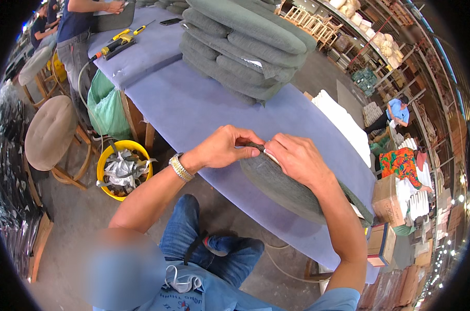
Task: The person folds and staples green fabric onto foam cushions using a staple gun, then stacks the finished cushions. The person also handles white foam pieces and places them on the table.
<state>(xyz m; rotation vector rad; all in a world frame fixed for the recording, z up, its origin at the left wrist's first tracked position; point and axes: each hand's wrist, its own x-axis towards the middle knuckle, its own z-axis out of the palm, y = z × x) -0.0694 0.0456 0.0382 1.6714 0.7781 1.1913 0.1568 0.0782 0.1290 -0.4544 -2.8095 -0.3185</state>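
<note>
A grey-green fabric seat cushion (274, 184) lies at the near edge of the blue-covered table (183, 114). At its far left end, my left hand (227, 149) pinches the fabric edge between thumb and fingers. Close beside it, my right hand (300, 159) has its fingers bent over the same edge, where a pale strip shows. The two hands almost touch. My right forearm passes over the cushion and hides part of it. Behind my hands rises a tall stack of similar grey-green cushions (245, 46).
A yellow-black power tool (116, 44) and a phone (171, 22) lie on the table's far left. Left of the table stand a yellow bucket of scraps (101, 168), a green sack (108, 101) and a padded stool (51, 132). Co-workers are farther off, left and right.
</note>
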